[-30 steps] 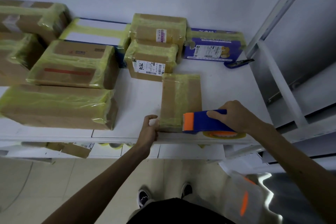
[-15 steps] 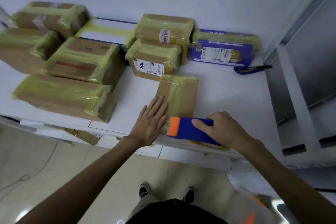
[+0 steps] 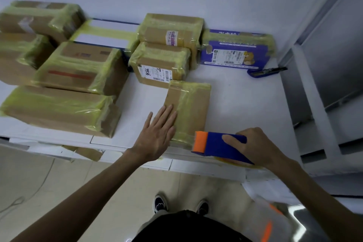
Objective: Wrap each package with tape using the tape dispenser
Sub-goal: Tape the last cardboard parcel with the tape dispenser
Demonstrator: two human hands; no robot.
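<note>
Fingers straight and spread, the left hand (image 3: 157,135) presses the cardboard package (image 3: 194,104) at the six-o'clock edge of the table (image 3: 235,100) to pin it, while the right hand (image 3: 253,147), at four o'clock, grips the blue tape dispenser (image 3: 216,144), apparently pulling tape over the package's near end.

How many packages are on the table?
9. Left: back corner box, edge box, white box, red-striped box, long front box. Centre: rear box, labelled box. Right: purple box. Front: near box under left hand. More may hide below.
</note>
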